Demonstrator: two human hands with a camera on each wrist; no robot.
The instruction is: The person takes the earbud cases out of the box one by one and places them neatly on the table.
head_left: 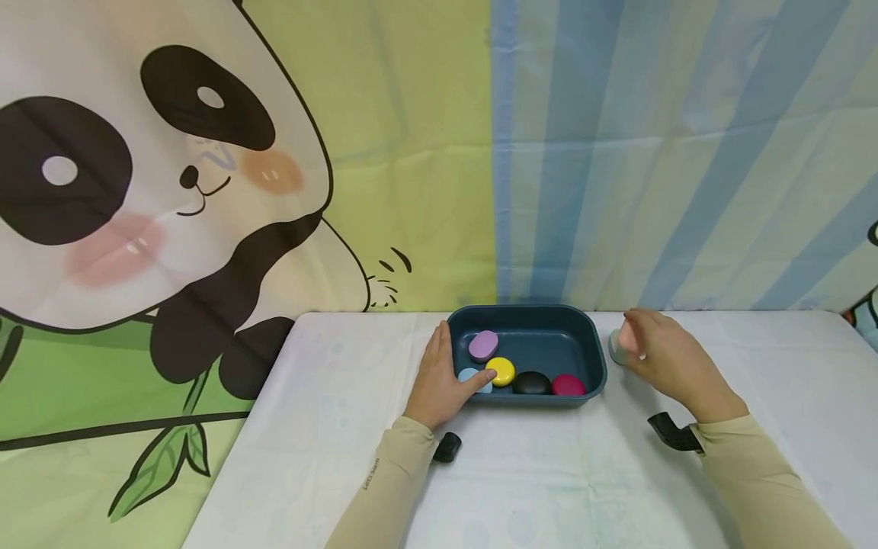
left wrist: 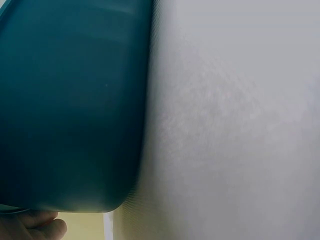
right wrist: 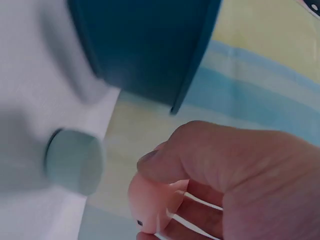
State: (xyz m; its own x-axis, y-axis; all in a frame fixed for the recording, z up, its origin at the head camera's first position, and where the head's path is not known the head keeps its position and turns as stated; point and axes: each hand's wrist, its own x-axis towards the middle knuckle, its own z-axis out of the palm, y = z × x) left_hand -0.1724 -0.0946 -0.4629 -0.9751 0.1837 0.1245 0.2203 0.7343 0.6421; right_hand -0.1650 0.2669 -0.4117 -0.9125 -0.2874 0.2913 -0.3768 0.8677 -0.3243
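The right hand point(head_left: 665, 357) pinched a pink rounded piece point(right wrist: 154, 202), fingers parted to its width; a pale green piece point(right wrist: 76, 162) sat below that grip. To the grip's left, the left hand point(head_left: 440, 383) clasped a dark blue tub point(head_left: 535, 401), thumb over its rim.

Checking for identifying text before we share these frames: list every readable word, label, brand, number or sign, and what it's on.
Left sleeve: one short line of dark lettering, seemingly starting "Let"; the rest is too small to read.
Blue container: no text visible.
Pink piece: a small dark mark, no readable character.
No other readable text, numbers or signs.
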